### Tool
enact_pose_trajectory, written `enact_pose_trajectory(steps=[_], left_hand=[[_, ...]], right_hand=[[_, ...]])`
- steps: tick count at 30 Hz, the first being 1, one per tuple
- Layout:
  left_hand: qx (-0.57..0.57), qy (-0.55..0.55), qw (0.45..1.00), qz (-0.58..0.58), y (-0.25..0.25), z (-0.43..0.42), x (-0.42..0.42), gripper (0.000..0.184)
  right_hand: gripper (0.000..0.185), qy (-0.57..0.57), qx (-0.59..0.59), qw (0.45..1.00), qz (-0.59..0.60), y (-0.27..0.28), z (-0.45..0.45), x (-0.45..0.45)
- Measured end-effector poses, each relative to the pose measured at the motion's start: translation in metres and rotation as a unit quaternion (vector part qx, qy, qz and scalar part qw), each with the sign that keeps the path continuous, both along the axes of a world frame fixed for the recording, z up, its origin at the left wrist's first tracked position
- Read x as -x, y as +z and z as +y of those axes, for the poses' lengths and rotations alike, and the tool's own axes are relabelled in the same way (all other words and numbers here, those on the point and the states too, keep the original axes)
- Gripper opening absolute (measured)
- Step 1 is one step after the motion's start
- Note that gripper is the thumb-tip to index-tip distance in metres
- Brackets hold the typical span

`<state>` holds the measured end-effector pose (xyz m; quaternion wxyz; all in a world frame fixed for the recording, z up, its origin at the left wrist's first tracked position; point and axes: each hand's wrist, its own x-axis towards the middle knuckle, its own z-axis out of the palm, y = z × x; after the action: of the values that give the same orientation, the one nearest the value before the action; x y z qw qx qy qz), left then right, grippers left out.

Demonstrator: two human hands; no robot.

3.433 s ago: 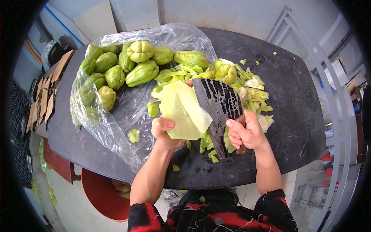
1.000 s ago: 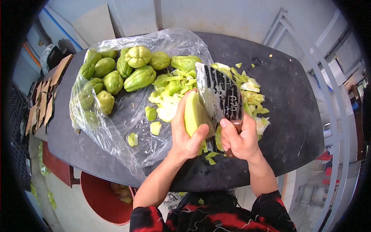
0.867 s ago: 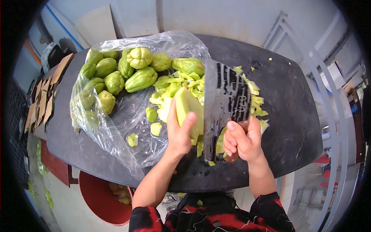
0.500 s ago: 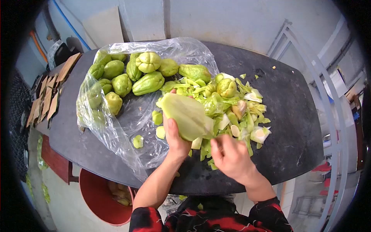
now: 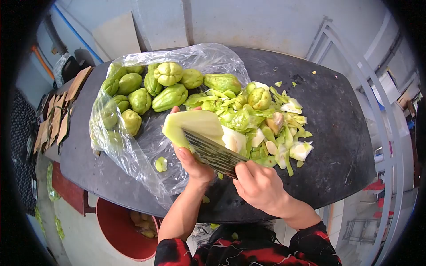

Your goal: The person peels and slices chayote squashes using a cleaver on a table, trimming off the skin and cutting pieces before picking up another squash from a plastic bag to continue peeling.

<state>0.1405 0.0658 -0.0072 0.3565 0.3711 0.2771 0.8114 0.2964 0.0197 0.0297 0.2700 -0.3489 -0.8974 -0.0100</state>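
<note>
A peeled pale-green chayote (image 5: pixel 197 120) rests in my left hand (image 5: pixel 194 167), with the fingers behind it and the thumb at its lower side. My right hand (image 5: pixel 262 186) is wrapped round the handle of a wide dark cleaver (image 5: pixel 215 153), whose handle is hidden. The blade lies slanted against the cut face of the chayote. Just beyond and right of the hands spreads a heap of peelings and cut pieces (image 5: pixel 266 133). Several whole green chayotes (image 5: pixel 170 97) lie on and in a clear plastic bag (image 5: pixel 144 166) at the left.
Everything lies on a dark oval table (image 5: pixel 333 133). Below its front left edge stands a red tub (image 5: pixel 120 230) with pale pieces inside. Brown flat pieces (image 5: pixel 57 115) are stacked at the far left. A grey metal railing (image 5: pixel 381 111) runs along the right.
The chayote has been tilted, and the cleaver blade, edge-on earlier, now shows its broad side slanting across the cut face. A pale slice now shows beside the blade.
</note>
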Motion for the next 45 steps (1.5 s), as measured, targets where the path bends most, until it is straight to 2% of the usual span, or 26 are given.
enact_pose_trajectory(steps=[7, 12, 14, 16, 19, 22, 30, 36, 41, 45], left_hand=[[-0.044, 0.064, 0.997, -0.005, 0.010, 0.005, 0.021, 0.082], [-0.066, 0.078, 0.994, -0.034, 0.018, 0.004, 0.030, 0.080], [-0.073, 0.081, 0.993, -0.046, 0.021, 0.004, 0.032, 0.079], [-0.034, 0.069, 0.996, -0.044, 0.022, 0.002, 0.033, 0.087], [-0.028, 0.036, 0.996, -0.076, 0.011, 0.006, 0.028, 0.079], [-0.030, 0.028, 0.998, -0.058, 0.011, 0.005, 0.024, 0.081], [-0.020, -0.031, 0.998, -0.049, 0.007, 0.002, 0.023, 0.081], [0.006, -0.049, 0.997, -0.058, -0.002, 0.007, 0.025, 0.079], [0.019, -0.070, 0.996, -0.057, -0.004, 0.006, 0.025, 0.079], [0.024, -0.087, 0.994, -0.064, 0.000, 0.004, 0.025, 0.081]], right_hand=[[0.012, -0.022, 0.036, 0.998, -0.051, -0.005, 0.000, -0.011], [0.013, -0.062, 0.033, 0.993, -0.096, -0.007, 0.001, -0.015], [0.014, -0.055, 0.028, 0.995, -0.073, -0.002, 0.000, -0.018], [0.016, -0.042, 0.026, 0.997, -0.051, 0.002, 0.000, -0.019], [0.019, -0.020, 0.012, 0.999, -0.025, 0.004, 0.000, -0.017], [0.018, -0.010, 0.017, 0.999, -0.035, 0.002, 0.000, -0.015], [0.016, -0.085, 0.017, 0.996, 0.005, -0.007, 0.014, -0.022], [0.019, -0.032, 0.025, 0.999, -0.002, 0.002, 0.001, -0.016], [0.028, -0.016, 0.051, 0.999, 0.008, -0.002, 0.000, -0.018], [0.023, 0.005, 0.062, 0.997, 0.046, -0.001, 0.003, -0.018]])
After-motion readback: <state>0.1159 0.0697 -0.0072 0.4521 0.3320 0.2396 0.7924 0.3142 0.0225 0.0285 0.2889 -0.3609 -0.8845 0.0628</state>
